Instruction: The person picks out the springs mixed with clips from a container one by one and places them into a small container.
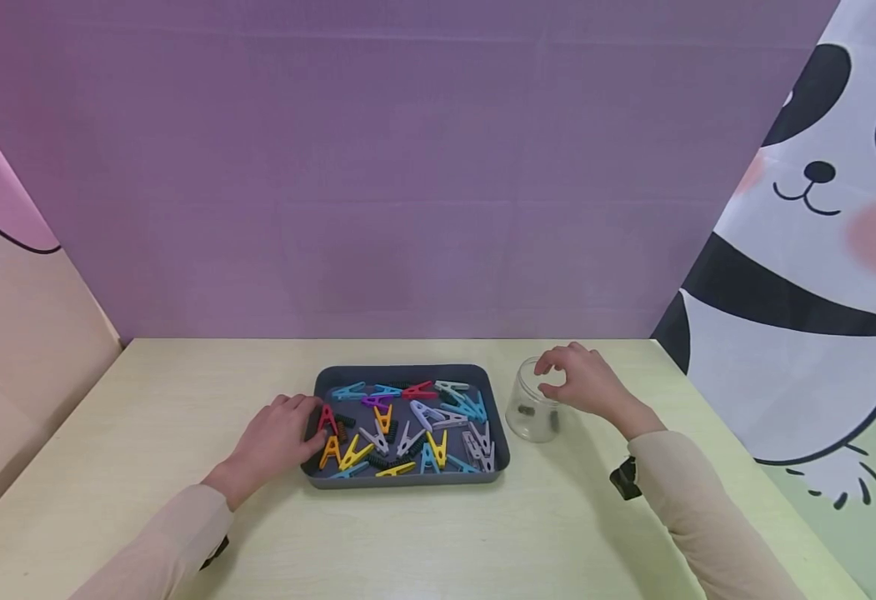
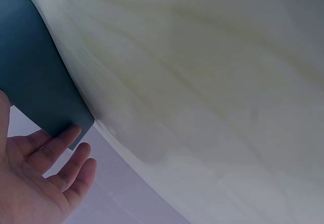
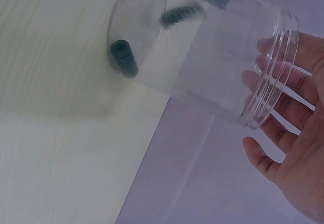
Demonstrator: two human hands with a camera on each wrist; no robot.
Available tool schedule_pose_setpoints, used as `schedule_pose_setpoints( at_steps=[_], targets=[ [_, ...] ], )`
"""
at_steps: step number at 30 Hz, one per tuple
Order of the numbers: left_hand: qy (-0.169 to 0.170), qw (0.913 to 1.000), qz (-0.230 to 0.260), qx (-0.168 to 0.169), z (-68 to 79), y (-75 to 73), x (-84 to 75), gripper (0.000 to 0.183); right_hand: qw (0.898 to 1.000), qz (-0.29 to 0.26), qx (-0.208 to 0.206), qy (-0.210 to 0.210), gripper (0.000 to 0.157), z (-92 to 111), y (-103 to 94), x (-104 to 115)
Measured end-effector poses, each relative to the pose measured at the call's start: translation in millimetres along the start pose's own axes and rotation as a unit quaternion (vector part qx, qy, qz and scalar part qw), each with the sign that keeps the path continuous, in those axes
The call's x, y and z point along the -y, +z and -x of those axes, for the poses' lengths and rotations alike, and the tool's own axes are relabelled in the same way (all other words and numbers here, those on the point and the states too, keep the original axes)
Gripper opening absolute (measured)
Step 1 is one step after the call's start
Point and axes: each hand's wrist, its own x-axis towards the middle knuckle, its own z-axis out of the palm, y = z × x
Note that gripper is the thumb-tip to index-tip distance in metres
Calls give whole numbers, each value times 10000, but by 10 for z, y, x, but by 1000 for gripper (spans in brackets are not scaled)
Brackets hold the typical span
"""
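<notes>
My left hand (image 1: 276,433) holds the left rim of a dark grey tray (image 1: 407,482). In the left wrist view, one fingertip lies on the tray's outer wall (image 2: 38,67) near its corner. Clothes pegs (image 1: 438,446) of many colours lie scattered in the tray, with dark coiled springs (image 1: 377,460) among them. At the mouth of a clear jar (image 1: 531,423), my right hand (image 1: 583,383) has thumb and index finger apart, nothing between them. Inside the jar, one dark green coil (image 3: 125,59) rests at the bottom; another coil (image 3: 181,14) is blurred above it.
Tray and jar stand side by side on a pale wooden table (image 1: 422,550). A purple cloth backdrop (image 1: 407,183) rises behind the table's far edge. On the right hangs a panda-print sheet (image 1: 798,275).
</notes>
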Motion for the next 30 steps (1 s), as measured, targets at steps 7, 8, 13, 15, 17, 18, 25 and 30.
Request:
schedule_pose_setpoints(
  at_steps=[7,8,13,15,17,18,25,30],
  targets=[
    [14,10000,6,20,7,-15,-15,49,10000,-26,-17,-17,20,8,-3,8],
    [10,10000,4,23,7,-15,-14,49,10000,-26,-20,-21,20,5,-4,8],
    [5,10000,-9,19,5,-9,-13,49,9999,-86,-51,-86,20,-16,-11,-2],
    [7,10000,-5,27,5,-7,-14,49,9998,-127,-68,-100,21,-24,-20,-2],
    [13,10000,8,32,5,-7,-16,49,9998,-147,-88,-114,20,-35,-33,5],
    [13,10000,11,37,5,-7,-17,49,9998,-167,-87,-100,21,-42,-43,10],
    [-15,10000,-35,59,3,-11,-13,49,9993,-337,-137,-104,20,-103,-130,126],
    [3,10000,-22,53,2,-8,-9,49,9987,-389,-215,-266,18,-155,-158,236]
  ],
)
